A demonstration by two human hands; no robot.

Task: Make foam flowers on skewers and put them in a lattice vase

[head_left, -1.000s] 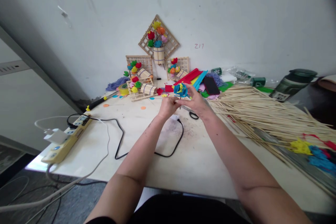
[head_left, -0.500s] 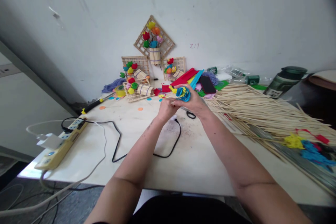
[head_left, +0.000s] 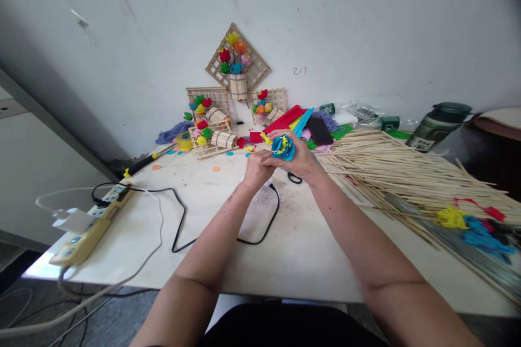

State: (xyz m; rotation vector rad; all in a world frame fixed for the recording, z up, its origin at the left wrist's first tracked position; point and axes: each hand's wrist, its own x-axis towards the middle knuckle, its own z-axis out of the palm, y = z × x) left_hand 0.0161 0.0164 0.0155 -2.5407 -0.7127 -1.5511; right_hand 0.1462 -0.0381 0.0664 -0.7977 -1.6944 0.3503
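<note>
Right grip, half-closed, is holding 1 blue-and-yellow flower. Left grip, curled, is touching the right, its hold hidden.

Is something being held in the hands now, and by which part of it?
A blue-and-yellow flower. The right hand holds it around the bloom; the left hand is close beside, but its grip is hidden.

The blue flower (right hand) has its underside hidden.
</note>
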